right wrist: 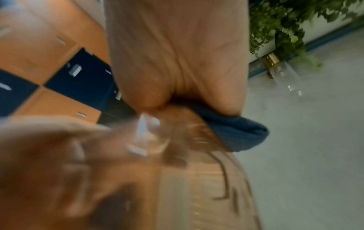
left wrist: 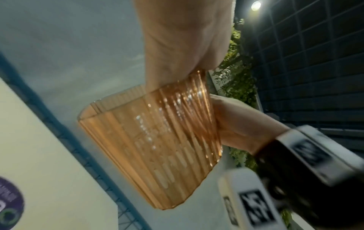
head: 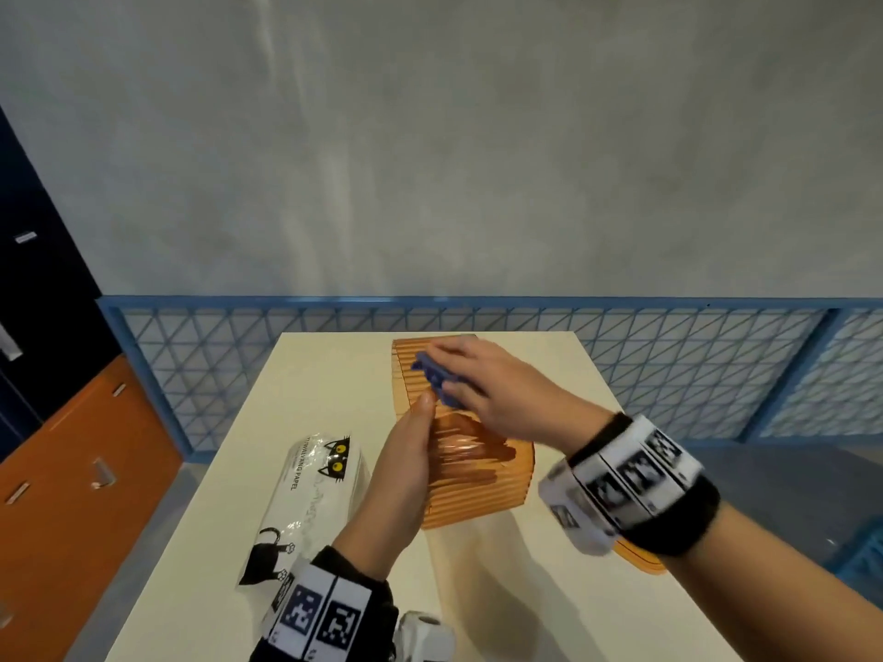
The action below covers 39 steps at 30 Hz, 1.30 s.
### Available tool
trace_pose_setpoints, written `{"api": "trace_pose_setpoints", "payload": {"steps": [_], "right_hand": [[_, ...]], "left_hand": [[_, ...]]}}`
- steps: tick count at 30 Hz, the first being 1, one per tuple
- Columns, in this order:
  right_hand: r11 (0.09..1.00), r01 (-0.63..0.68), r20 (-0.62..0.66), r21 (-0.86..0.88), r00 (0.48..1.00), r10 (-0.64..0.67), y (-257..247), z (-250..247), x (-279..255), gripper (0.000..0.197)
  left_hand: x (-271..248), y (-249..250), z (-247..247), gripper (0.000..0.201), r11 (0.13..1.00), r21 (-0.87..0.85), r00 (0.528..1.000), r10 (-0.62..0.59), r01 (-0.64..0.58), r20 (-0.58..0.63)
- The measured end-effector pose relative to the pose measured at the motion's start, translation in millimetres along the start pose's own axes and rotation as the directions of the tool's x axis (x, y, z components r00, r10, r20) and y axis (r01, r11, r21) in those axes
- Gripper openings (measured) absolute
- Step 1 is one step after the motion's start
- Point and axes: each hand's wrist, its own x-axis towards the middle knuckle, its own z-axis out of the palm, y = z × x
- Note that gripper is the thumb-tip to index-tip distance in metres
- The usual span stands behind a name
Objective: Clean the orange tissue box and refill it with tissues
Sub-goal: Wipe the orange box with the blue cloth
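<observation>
The orange ribbed translucent tissue box (head: 478, 489) is lifted and tilted above the white table (head: 501, 613). My left hand (head: 406, 451) grips its near left side, with the thumb lying along the wall. In the left wrist view the box (left wrist: 153, 147) is pinched at its rim by that hand (left wrist: 183, 38). My right hand (head: 482, 389) holds a blue cloth (head: 437, 379) and presses it on the box's far upper part. The right wrist view shows the cloth (right wrist: 236, 132) bunched under the curled fingers (right wrist: 177, 62), against the blurred box (right wrist: 206, 194).
A plastic-wrapped tissue pack (head: 306, 499) with black cat prints lies on the table's left half. A flat orange lid (head: 640, 563) lies on the table under my right wrist. A blue mesh fence (head: 239, 365) runs behind the table, and orange and dark blue cabinets (head: 71, 470) stand at the left.
</observation>
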Motion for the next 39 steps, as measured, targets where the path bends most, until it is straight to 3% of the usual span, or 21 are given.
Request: {"api": "trace_pose_setpoints", "payload": {"steps": [2,4,7,10,15,18,21,24,26,28,30,32,33,36,39], "right_hand": [[0.989,0.131,-0.014,-0.062,0.991,-0.132,-4.6,9.9,-24.9,0.053],[0.988,0.140,-0.019,-0.065,0.990,-0.142,-2.0,20.6,-41.6,0.055],[0.999,0.038,-0.056,0.039,0.998,-0.036,18.2,22.4,-34.9,0.054],[0.976,-0.137,-0.100,0.168,0.983,0.155,52.6,19.8,-13.5,0.051],[0.904,-0.394,-0.051,0.165,0.912,0.407,114.2,41.8,-22.3,0.042],[0.897,-0.430,0.118,0.107,0.901,0.418,132.8,90.5,-56.6,0.037],[0.927,-0.373,0.283,-0.039,0.886,0.368,135.2,144.3,-86.8,0.039],[0.932,-0.319,0.313,-0.169,0.880,0.358,138.4,185.7,-107.4,0.044],[0.934,-0.274,0.311,-0.231,0.889,0.338,139.4,201.3,-118.1,0.050],[0.913,-0.313,0.353,-0.263,0.849,0.393,137.6,210.4,-130.1,0.053],[0.871,-0.405,0.319,-0.280,0.816,0.482,144.4,232.3,-142.9,0.060],[0.861,-0.448,0.274,-0.239,0.820,0.503,140.9,244.3,-151.9,0.084],[0.856,-0.459,0.236,-0.238,0.827,0.510,141.2,250.4,-155.7,0.086],[0.834,-0.502,0.174,-0.230,0.822,0.543,141.1,253.9,-157.2,0.069],[0.818,-0.545,0.193,-0.182,0.796,0.574,140.5,254.4,-153.2,0.068]], "left_hand": [[2.4,-7.8,-4.5,0.034,1.000,0.023,1.000,0.011,-0.010,-0.011],[1.9,-14.2,-7.4,0.034,0.996,0.091,0.999,0.016,-0.020,0.045],[1.2,-13.5,-8.2,0.037,0.982,0.187,0.979,-0.003,-0.036,0.204],[2.2,-8.3,-11.5,0.032,0.935,0.348,0.945,-0.046,-0.074,0.325],[5.5,-19.4,-29.4,0.028,0.819,0.557,0.914,-0.110,-0.139,0.389],[18.5,-34.3,-39.8,0.022,0.642,0.728,0.896,-0.143,-0.241,0.421],[38.6,-53.8,-41.3,0.020,0.311,0.863,0.872,-0.164,-0.397,0.461],[55.0,-73.9,-36.8,0.018,-0.011,0.860,0.846,-0.184,-0.511,0.500],[60.4,-87.6,-35.3,0.021,-0.091,0.831,0.825,-0.219,-0.548,0.520],[63.1,-100.4,-37.5,0.023,-0.137,0.815,0.817,-0.242,-0.563,0.524],[64.8,-110.8,-42.4,0.022,-0.144,0.813,0.814,-0.258,-0.564,0.520],[67.8,-119.4,-48.5,0.019,-0.158,0.809,0.811,-0.278,-0.567,0.514],[70.2,-123.0,-51.2,0.017,-0.168,0.803,0.808,-0.285,-0.571,0.515],[75.8,-129.8,-56.8,0.017,-0.192,0.793,0.803,-0.305,-0.578,0.512],[79.1,-135.4,-59.1,0.020,-0.199,0.806,0.814,-0.319,-0.558,0.485]]}}
